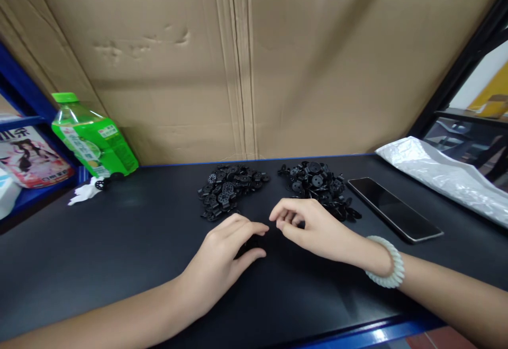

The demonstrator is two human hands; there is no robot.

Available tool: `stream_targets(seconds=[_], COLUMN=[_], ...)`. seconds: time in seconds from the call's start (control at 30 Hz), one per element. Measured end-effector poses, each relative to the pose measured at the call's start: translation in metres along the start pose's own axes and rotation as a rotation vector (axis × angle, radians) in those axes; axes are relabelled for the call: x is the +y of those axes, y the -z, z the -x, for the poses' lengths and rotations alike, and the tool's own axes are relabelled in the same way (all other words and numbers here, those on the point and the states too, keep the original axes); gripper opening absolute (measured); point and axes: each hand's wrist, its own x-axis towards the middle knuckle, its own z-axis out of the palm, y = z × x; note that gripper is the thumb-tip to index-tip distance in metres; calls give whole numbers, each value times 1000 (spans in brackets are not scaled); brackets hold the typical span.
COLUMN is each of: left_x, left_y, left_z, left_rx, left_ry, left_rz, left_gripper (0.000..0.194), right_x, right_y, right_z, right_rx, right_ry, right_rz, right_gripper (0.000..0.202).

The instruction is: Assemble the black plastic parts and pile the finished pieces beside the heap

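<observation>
My left hand [222,254] hovers low over the black tabletop, its fingers arched and the thumb held apart from them. Some dark shape shows in the gap between thumb and fingers, too dim to name. Facing it, my right hand [309,227] has its fingers curled in and the thumb close to the fingertips; whatever they may hold is hidden. Behind the left hand lies a pile of small black perforated plastic pieces [227,193]. A second pile, of round black disc-like pieces [317,180], lies just beyond the right hand.
A black phone [392,209] lies right of the disc pile, near a silvery plastic bag [444,174]. At the left stand a green bottle [95,140] and a crumpled white tissue [85,191]. A cardboard wall [166,74] closes off the table's back [119,243].
</observation>
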Motion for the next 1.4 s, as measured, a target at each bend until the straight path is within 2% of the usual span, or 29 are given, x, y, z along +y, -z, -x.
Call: stream_targets(seconds=[0.07,0.13,0.2,0.3,0.4,0.57,0.87,1.2,1.27,1.4], left_x=[4,9,13,17,18,20,21,17,16,13], left_y=[2,3,3,3,2,1,-2,-3,-4,-5], left_z=[0,0,1,3,5,3,-1,2,1,0], left_rx=[82,148,183,199,197,194,98,161,219,328], left_ry=[-38,-61,-51,-18,2,-14,3,-183,-214,-95], left_rz=[63,118,158,212,248,245,288,107,107,213], left_gripper=[25,26,27,27,28,27,16,17,17,20], right_x=[-1,-4,-8,-11,-10,-9,-7,-11,-12,-15], right_y=[-2,-5,-8,-14,-18,-22,-27,-37,-39,-41], right_z=[-1,-1,0,1,3,4,6,8,8,9], right_rx=[-113,-286,-442,-568,-622,-595,-538,-452,-438,-378], right_ry=[-97,-185,-227,-232,-226,-232,-292,-296,-296,-300], right_rz=[-301,-621,-841,-973,-1016,-994,-888,-1022,-1041,-1039], right_gripper=[28,40,46,43,39,39,33,35,36,44])
